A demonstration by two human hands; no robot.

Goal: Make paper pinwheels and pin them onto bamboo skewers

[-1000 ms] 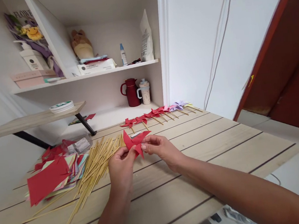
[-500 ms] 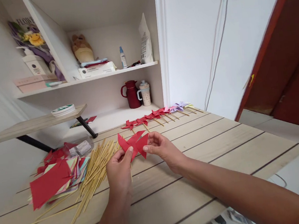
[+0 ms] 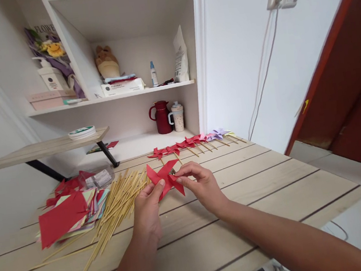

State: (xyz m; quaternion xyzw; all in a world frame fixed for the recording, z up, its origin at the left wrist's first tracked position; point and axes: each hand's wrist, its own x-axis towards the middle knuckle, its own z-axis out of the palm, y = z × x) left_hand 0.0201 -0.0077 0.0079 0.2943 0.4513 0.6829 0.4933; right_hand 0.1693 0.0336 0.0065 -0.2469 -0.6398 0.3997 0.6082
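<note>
A red paper pinwheel [image 3: 163,173] is held up over the table between my two hands. My left hand [image 3: 148,198] pinches it near the middle, thumb on top. On its right side, my right hand [image 3: 198,181] pinches a blade between thumb and fingers. A small metallic thing [image 3: 172,171] shows behind the paper, too small to name. Left of my left hand lies a loose pile of thin wooden sticks [image 3: 118,203]. Farther left is a stack of colored paper sheets [image 3: 62,218] with a red one on top.
Finished pinwheels on sticks [image 3: 188,143] lie in a row along the table's back edge. Behind the paper stack is a clear plastic bag [image 3: 97,177]. A small raised wooden shelf [image 3: 48,147] stands at the left. A red jug [image 3: 162,118] and a cup [image 3: 177,117] stand in the cabinet.
The right-hand fingers have shifted at the pinwheel's right blade, and a small metallic thing now shows behind it. The camera view has tilted slightly upward.
</note>
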